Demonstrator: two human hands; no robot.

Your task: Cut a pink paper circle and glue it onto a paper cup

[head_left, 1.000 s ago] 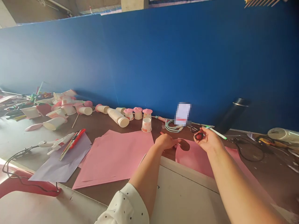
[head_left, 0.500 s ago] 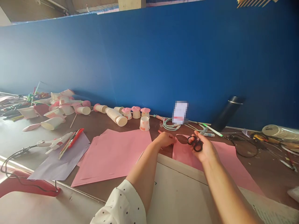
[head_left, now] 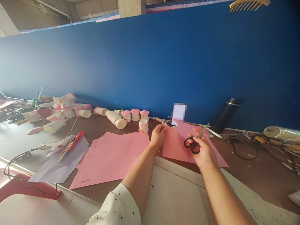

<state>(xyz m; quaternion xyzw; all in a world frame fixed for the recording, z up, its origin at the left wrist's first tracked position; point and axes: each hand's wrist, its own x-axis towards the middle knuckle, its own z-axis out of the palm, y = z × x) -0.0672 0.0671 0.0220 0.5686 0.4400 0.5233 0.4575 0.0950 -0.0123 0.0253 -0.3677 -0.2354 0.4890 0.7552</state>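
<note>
My left hand (head_left: 158,135) pinches the left edge of a sheet of pink paper (head_left: 175,143), close to its upper left corner. That sheet lies partly raised over the table in front of me. In my right hand (head_left: 205,152) is a pair of scissors (head_left: 203,130) with black handles. Its blades point up and to the right, away from my left hand, over the sheet. A few fingers curl through or around the handle loops. Left of my left hand is a stack of pink paper (head_left: 112,156), with an upright paper cup (head_left: 143,126) behind it.
Three cups with pink tops (head_left: 135,114) and a row of nested paper cups (head_left: 114,119) stand or lie along the blue partition (head_left: 140,62). A glue gun (head_left: 56,144) and a red utility knife (head_left: 72,144) lie left. A black bottle (head_left: 226,115) stands at right, near cables (head_left: 243,153).
The pink sheet has been drawn up and leftward, and its right end has shifted away from me. My left hand has moved slightly up and left. The scissors' blades now show, pointing up right.
</note>
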